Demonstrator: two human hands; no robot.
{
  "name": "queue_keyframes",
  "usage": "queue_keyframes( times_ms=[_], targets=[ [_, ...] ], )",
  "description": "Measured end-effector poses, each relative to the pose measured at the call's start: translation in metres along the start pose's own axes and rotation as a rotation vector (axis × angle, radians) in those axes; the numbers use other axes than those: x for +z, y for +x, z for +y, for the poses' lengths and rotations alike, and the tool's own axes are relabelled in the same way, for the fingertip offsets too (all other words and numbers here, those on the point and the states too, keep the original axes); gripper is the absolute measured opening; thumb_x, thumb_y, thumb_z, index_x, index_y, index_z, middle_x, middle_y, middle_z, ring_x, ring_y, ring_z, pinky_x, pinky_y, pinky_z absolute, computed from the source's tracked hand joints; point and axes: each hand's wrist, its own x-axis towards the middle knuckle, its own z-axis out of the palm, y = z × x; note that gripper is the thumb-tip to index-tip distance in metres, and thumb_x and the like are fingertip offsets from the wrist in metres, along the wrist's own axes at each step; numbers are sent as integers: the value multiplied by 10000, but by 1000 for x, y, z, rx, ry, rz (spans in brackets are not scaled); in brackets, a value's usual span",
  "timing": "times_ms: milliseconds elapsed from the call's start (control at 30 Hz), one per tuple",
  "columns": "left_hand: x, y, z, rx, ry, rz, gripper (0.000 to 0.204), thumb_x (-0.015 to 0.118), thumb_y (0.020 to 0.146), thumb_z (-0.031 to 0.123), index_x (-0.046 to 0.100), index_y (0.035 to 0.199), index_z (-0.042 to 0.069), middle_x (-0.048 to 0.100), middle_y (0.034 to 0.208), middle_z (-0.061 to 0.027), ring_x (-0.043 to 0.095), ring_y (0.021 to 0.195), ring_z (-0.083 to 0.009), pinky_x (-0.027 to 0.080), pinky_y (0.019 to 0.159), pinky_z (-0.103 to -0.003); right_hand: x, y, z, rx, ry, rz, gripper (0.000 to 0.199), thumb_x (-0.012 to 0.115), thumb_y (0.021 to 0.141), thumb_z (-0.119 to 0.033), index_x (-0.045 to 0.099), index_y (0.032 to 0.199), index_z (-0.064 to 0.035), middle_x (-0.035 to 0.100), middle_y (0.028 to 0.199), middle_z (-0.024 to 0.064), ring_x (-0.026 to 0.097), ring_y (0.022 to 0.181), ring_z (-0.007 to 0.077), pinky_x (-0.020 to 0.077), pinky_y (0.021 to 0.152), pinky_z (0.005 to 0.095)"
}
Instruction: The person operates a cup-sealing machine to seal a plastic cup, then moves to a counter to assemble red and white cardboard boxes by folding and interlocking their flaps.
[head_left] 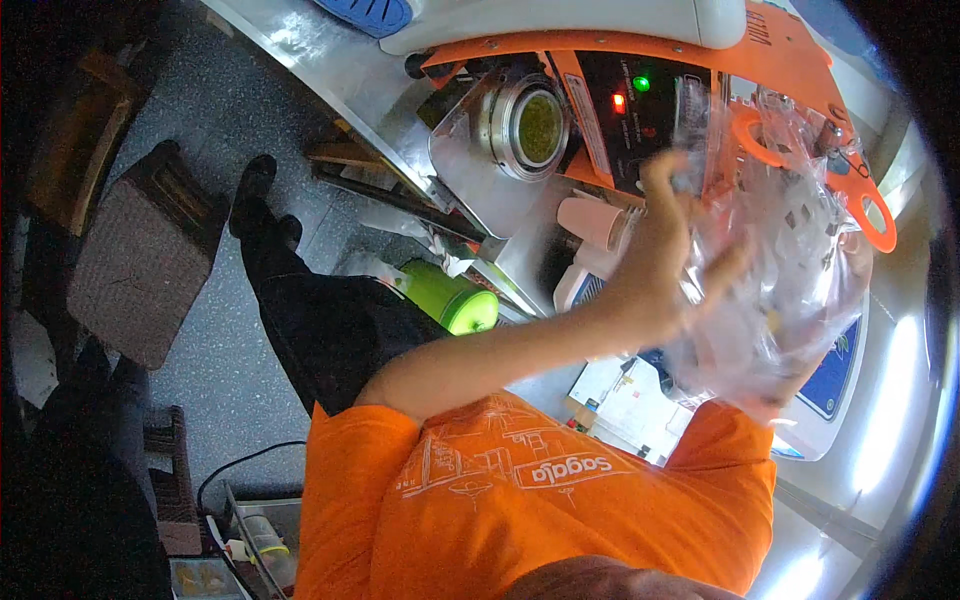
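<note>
- The left hand [665,265] has its fingers spread and presses flat on a clear plastic bag [790,270].
- The bag lies between both hands.
- The right hand [800,375] is mostly hidden behind the bag; its grip I cannot tell.

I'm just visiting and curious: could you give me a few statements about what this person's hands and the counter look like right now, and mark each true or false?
1. The left hand touches a clear plastic bag. True.
2. The person wears a blue shirt. False: the shirt is orange.
3. A green light glows on the orange machine. True.
4. The green cylinder container lies on the counter top. False: it sits below the counter edge.
5. The right hand is in plain view. False: the bag hides it.
</note>
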Motion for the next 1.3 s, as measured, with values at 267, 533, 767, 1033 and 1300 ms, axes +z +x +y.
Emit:
queue_keyframes(
  times_ms=[267,533,767,1033,1300],
  targets=[
    [-29,51,-5,277,641,103,396,765,793,96,514,1066,-42,609,1137,-297,677,937,-425,543,793,-479,1,17,-16,9,-11,-68,935,910,650,-433,526,1373,18,676,1181,146,697,967,267,601,825,420],
    [-11,14,-9,664,459,59,315,740,710,18,576,976,-18,558,1045,-204,590,1005,-408,495,833,-469,2,6,-8,-10,-25,-29,894,893,676,-421,533,1362,24,675,1183,147,693,977,264,594,835,413],
    [24,-27,2,248,-85,44,474,711,817,17,380,1156,22,544,861,-112,600,796,-249,465,724,-377,4,-18,2,-16,-19,40,864,884,684,-397,539,1355,25,677,1184,147,691,986,262,588,847,409],
    [16,-44,13,42,-126,-278,262,691,874,72,573,1080,-40,594,657,-140,594,559,-263,438,549,-359,6,-34,11,-26,-21,79,831,872,693,-370,546,1347,26,678,1185,148,689,997,260,581,860,403],
    [23,-60,20,292,105,-258,271,763,715,42,632,945,-15,609,972,-177,605,943,-387,473,865,-452,8,-45,16,-41,-13,108,798,861,702,-342,552,1339,27,680,1186,148,687,1007,258,574,874,398]
  ],
)
